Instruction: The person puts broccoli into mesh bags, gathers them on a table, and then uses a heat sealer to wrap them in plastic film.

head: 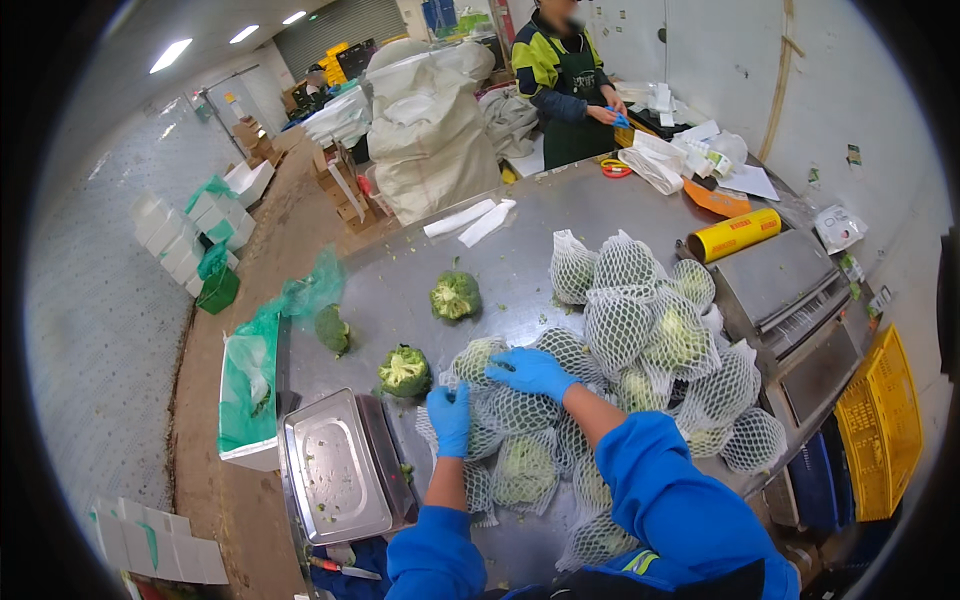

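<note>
Both my hands wear blue gloves over a steel table. My right hand (534,373) rests on a broccoli head in white foam netting (478,361), fingers spread across its side. Close to the left edge of the netted pile is my left hand (448,420), fingers bent; whether it grips a netted head is unclear. A bare broccoli head (404,371) lies just left of my hands, its cut stem side up. Two more bare heads lie farther off, one upper centre (455,294) and one at the left (332,330). Many netted heads (619,330) are heaped on the right.
A scale with a metal tray (337,465) stands at the left, a knife (345,568) below it. A green-lined foam box (247,397) adjoins the table. At right are a wrapping machine (780,285), a yellow roll (735,235) and a yellow crate (881,427). A co-worker (566,90) stands across the table.
</note>
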A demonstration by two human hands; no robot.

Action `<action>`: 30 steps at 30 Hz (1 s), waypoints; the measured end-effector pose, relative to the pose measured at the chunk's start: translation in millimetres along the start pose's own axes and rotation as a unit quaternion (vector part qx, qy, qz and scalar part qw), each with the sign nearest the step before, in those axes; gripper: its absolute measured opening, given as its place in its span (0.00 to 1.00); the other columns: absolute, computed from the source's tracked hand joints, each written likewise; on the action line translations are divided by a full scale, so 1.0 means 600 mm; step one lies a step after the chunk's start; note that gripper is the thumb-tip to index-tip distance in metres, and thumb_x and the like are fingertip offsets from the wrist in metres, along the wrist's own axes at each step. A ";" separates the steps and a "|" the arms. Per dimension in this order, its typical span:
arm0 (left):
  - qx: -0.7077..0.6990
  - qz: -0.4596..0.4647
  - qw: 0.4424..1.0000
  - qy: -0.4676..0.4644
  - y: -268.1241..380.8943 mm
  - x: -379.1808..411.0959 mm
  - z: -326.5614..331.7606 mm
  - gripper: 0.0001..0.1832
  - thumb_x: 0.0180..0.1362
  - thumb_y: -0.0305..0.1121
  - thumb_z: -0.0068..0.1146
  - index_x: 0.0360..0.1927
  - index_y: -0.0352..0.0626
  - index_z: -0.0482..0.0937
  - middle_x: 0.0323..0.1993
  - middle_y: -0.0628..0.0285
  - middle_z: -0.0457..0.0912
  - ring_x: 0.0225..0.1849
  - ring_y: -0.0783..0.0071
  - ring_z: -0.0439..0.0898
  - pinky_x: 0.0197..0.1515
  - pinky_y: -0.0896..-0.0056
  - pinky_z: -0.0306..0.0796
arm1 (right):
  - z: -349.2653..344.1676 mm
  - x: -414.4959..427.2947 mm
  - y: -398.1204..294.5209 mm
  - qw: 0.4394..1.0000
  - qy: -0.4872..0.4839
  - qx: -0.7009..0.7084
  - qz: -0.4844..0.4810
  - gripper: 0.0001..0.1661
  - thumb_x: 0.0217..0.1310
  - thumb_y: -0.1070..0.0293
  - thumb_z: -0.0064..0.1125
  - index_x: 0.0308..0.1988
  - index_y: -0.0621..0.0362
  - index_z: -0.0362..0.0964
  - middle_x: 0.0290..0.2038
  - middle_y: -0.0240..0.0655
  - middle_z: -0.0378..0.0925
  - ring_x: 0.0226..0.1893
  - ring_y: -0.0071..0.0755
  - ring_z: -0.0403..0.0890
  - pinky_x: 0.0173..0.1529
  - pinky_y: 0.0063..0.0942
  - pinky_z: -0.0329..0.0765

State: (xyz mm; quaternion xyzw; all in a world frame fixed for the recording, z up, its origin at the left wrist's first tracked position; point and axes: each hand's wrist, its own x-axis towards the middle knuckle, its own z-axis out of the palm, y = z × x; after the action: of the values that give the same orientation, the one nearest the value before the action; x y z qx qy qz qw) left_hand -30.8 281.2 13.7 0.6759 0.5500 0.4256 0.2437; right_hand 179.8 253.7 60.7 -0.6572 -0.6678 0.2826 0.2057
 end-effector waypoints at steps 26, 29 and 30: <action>0.185 -0.015 0.941 -0.284 0.050 -0.017 -0.083 0.29 0.46 0.52 0.64 0.48 0.47 0.74 0.56 0.39 0.62 0.42 0.45 0.76 0.43 0.54 0.72 | -0.080 0.411 0.134 0.994 0.091 -0.047 0.050 0.25 0.57 0.60 0.49 0.55 0.54 0.67 0.54 0.48 0.68 0.52 0.52 0.71 0.56 0.40 0.69; 0.192 0.003 0.944 -0.270 0.070 -0.006 -0.076 0.27 0.47 0.50 0.63 0.48 0.48 0.74 0.54 0.39 0.63 0.40 0.44 0.76 0.42 0.53 0.72 | -0.083 0.464 0.159 0.987 0.127 -0.090 0.027 0.28 0.55 0.63 0.50 0.57 0.52 0.64 0.58 0.46 0.65 0.50 0.53 0.72 0.53 0.43 0.71; 0.201 -0.005 0.941 -0.272 0.070 -0.008 -0.074 0.27 0.47 0.51 0.62 0.49 0.50 0.73 0.54 0.38 0.64 0.40 0.43 0.76 0.42 0.52 0.72 | -0.074 0.478 0.161 0.985 0.139 -0.105 0.009 0.29 0.55 0.64 0.50 0.58 0.51 0.62 0.58 0.46 0.64 0.51 0.54 0.71 0.53 0.43 0.71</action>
State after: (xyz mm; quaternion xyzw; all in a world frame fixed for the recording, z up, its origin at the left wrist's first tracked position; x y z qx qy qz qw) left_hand -46.0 258.7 68.8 0.7983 0.5401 0.1052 0.2450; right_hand 267.4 541.5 4.0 -0.7136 -0.6530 0.1187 0.2242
